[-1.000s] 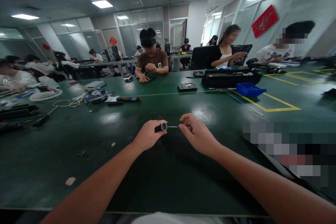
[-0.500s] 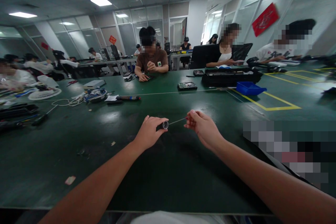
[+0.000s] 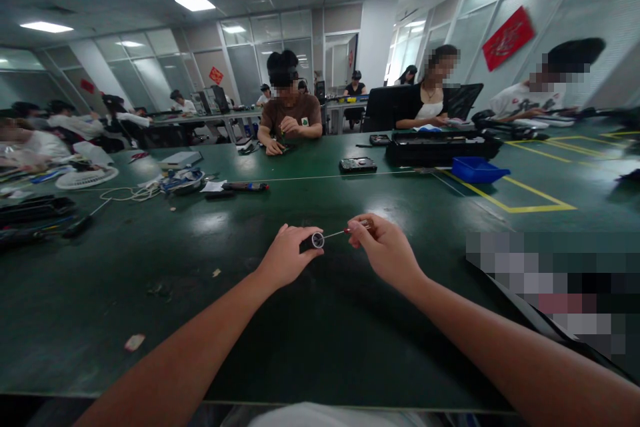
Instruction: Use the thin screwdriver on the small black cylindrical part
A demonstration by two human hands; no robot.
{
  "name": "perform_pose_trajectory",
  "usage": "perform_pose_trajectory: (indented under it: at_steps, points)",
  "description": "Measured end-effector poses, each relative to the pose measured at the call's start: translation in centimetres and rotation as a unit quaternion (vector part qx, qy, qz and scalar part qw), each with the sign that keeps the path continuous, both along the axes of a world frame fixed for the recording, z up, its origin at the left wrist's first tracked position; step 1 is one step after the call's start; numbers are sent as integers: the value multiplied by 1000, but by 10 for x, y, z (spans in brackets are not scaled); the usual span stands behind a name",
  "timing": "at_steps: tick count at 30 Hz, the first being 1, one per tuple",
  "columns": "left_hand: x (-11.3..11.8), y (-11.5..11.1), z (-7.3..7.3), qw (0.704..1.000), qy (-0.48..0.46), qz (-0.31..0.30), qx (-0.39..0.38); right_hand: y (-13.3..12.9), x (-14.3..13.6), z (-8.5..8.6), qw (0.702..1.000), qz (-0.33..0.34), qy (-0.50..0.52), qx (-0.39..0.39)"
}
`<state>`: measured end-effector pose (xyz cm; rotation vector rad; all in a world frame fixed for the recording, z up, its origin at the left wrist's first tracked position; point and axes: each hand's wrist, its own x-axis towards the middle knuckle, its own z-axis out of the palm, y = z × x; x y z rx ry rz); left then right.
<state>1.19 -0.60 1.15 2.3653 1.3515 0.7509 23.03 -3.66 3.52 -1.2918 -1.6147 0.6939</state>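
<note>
A short black cylinder (image 3: 313,241) with a pale ring at its open end is gripped between the thumb and fingers of my left hand (image 3: 283,257). My right hand (image 3: 385,243) is closed on a thin screwdriver (image 3: 347,231) with a red collar and a clear-looking handle. The metal shaft points left, and its tip meets the ringed end of the cylinder; whether it goes inside is too small to tell. Both hands are above the green table (image 3: 280,340).
Ahead lie an open hard drive (image 3: 358,165), a blue tray (image 3: 477,170), a long black housing (image 3: 443,148) and a dark tool (image 3: 245,187). Cables (image 3: 133,194) and a white fan-like part (image 3: 87,177) are at the left. A person (image 3: 290,110) sits opposite.
My right hand has shifted its hold on the screwdriver, and more of the handle now shows above the fingers. The red collar sits slightly closer to the cylinder. My left hand keeps its grip.
</note>
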Motion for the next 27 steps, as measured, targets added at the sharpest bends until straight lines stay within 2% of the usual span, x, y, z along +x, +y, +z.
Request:
perform_pose_trajectory:
  at_steps: [4,9,12,17,22,27]
  points:
    - [-1,-1,1,1000,1,2,0,-4,1,5,998,-23,-57,9]
    - [-2,0,0,1000,4,0,0,-8,-1,3,995,46,-68,62]
    - [-2,1,1,1000,3,4,-3,-9,-2,4,992,71,-87,59]
    - [-2,1,0,1000,3,1,1,-7,-2,5,990,40,-129,50]
    - [-2,1,0,1000,4,-2,5,-9,-2,4,985,66,-126,94]
    - [-2,0,2,1000,2,-1,0,-7,0,4,986,56,-141,62]
